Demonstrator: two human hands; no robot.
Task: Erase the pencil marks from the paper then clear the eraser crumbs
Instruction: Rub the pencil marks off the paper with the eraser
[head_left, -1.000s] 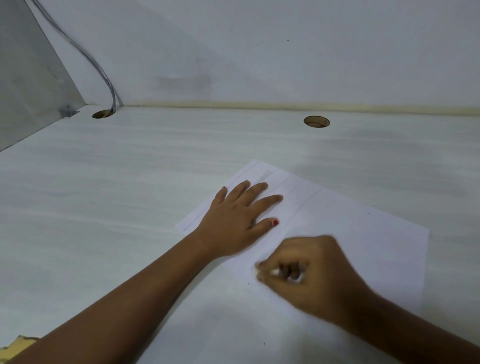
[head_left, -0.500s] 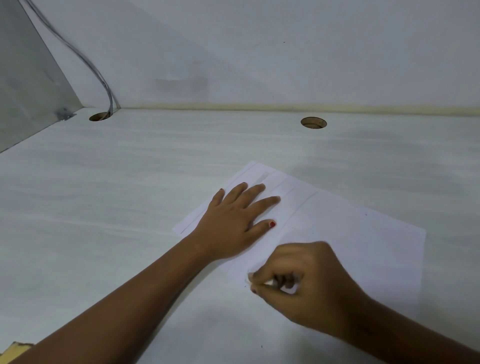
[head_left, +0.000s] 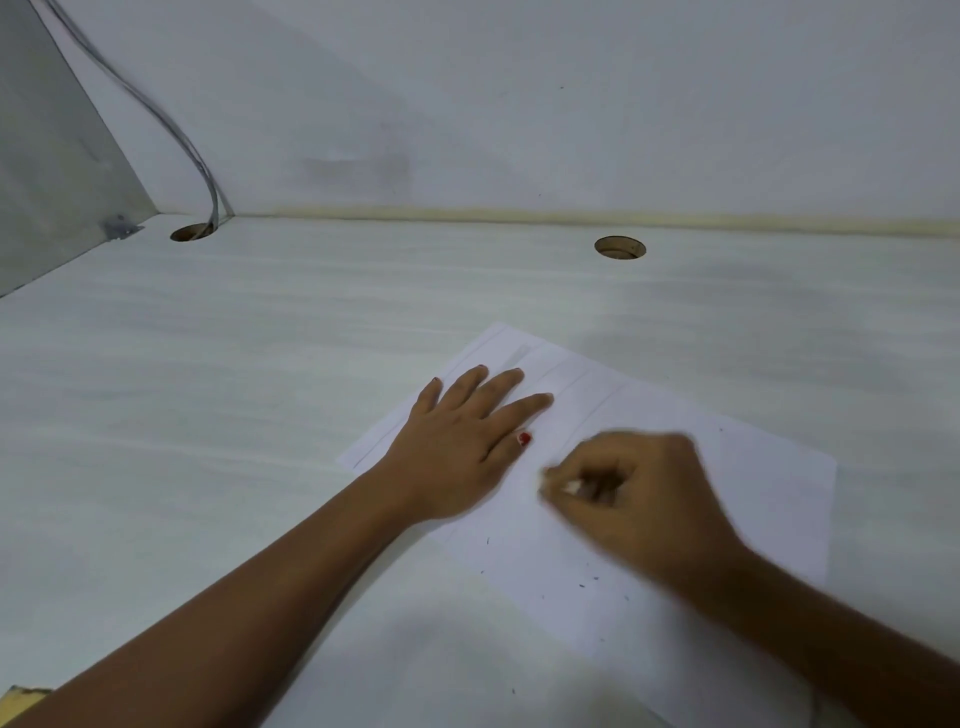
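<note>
A pale wood-grained desk (head_left: 208, 415) carries a smooth white rectangular paper (head_left: 753, 467) at four o'clock. The left hand (head_left: 462, 447) presses flat, fingers spread, on its ten-o'clock corner; at three o'clock from it the blurred right hand (head_left: 639, 499) pinches a small pale eraser (head_left: 571, 487). Dark crumbs (head_left: 582, 586) speck the paper at six o'clock.

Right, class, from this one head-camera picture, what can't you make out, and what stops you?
Head view only.
Eraser: mostly hidden by the right hand's curled fingers, which are motion-blurred.
Pencil lines: faint, partly under the left hand on the paper.
Dark specks: too small to tell crumbs from marks.
Yellow object: cut off at the bottom-left corner.
</note>
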